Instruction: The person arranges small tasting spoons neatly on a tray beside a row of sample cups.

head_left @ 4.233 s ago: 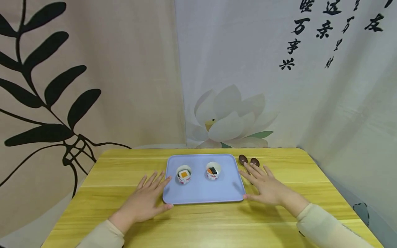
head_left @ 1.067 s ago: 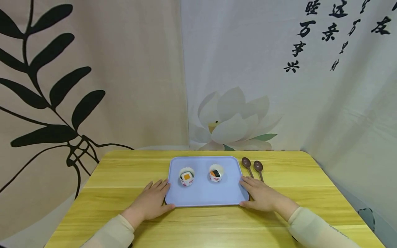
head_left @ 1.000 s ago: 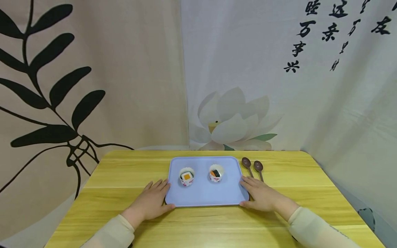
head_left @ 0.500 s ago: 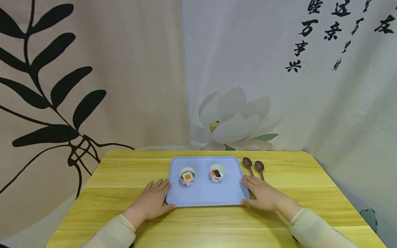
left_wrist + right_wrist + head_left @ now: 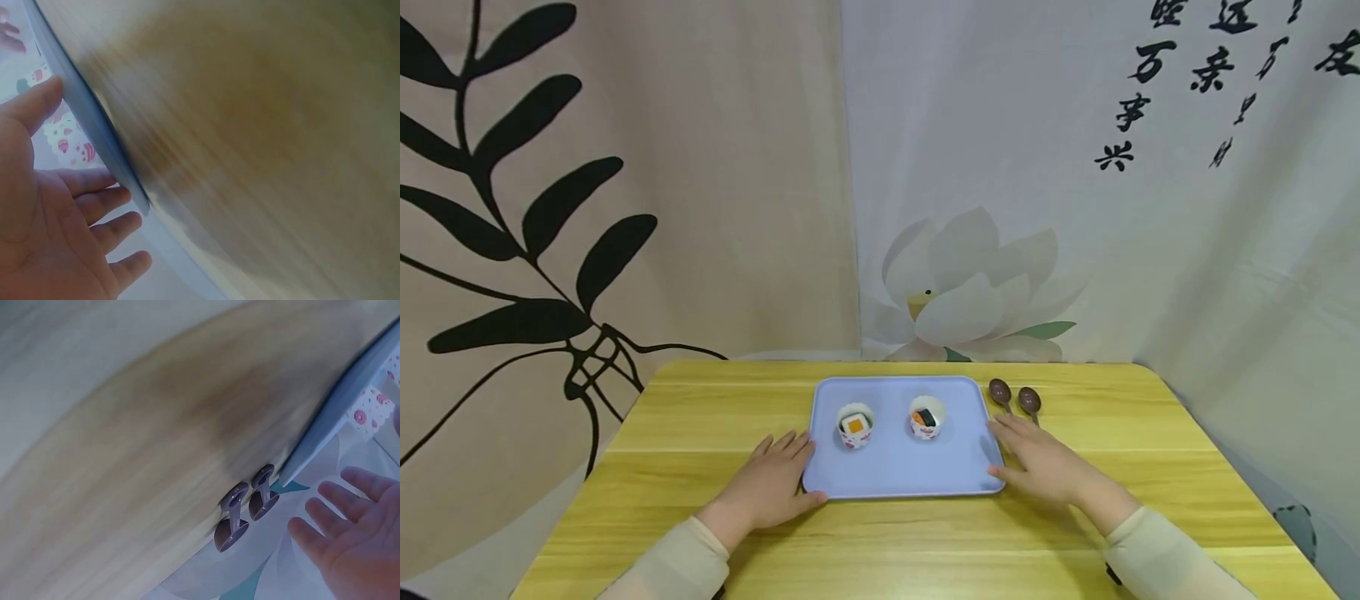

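A light blue tray (image 5: 887, 477) lies on the table in the head view. On it stand two small patterned paper cups, the left cup (image 5: 854, 441) holding a white piece with an orange square (image 5: 854, 425), the right cup (image 5: 924, 432) a black-and-orange piece (image 5: 927, 417). My left hand (image 5: 767, 485) rests at the tray's left edge, fingers straight and thumb by the near corner. At the right edge, my right hand (image 5: 1048, 468) has its fingers spread. The right wrist view shows those fingertips (image 5: 300, 526) apart from the tray, holding nothing.
Two brown spoons (image 5: 1000, 392) lie right of the tray beyond my right hand, which covers their handles in the head view. The wooden table (image 5: 865, 550) has its back edge near a printed curtain (image 5: 760, 208).
Both hands came down from above the table to the tray's side edges. Now my right hand has lifted slightly from the right edge, fingers spreading; my left hand stays at its edge.
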`<control>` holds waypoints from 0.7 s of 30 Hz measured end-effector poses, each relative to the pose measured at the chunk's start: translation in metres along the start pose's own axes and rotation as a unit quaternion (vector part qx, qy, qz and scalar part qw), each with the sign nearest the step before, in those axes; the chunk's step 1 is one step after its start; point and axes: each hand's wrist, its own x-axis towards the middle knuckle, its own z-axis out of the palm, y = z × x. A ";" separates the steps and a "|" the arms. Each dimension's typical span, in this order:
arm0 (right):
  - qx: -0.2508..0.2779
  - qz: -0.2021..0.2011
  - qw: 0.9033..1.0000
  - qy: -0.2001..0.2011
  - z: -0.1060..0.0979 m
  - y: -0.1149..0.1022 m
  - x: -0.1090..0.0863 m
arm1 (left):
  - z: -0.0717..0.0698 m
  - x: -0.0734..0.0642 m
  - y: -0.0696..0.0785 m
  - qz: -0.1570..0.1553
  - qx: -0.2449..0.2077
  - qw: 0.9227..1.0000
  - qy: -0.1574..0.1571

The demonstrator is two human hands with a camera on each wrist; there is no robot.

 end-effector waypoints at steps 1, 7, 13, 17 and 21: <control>0.005 0.000 1.000 0.006 0.000 0.001 0.000 | -0.001 0.000 0.000 0.000 -0.003 1.000 -0.001; 0.027 0.035 0.998 0.032 -0.001 0.007 -0.002 | -0.003 -0.001 0.002 -0.002 -0.005 1.000 -0.003; 0.031 0.079 0.992 0.089 -0.005 0.014 0.000 | -0.004 -0.001 0.003 0.002 0.001 1.000 0.002; 0.040 0.097 0.989 0.108 -0.008 0.017 0.001 | -0.004 -0.001 0.004 0.003 0.003 1.000 0.004; 0.046 0.118 0.986 0.112 -0.010 0.020 0.002 | -0.005 -0.002 0.005 0.003 0.001 1.000 0.004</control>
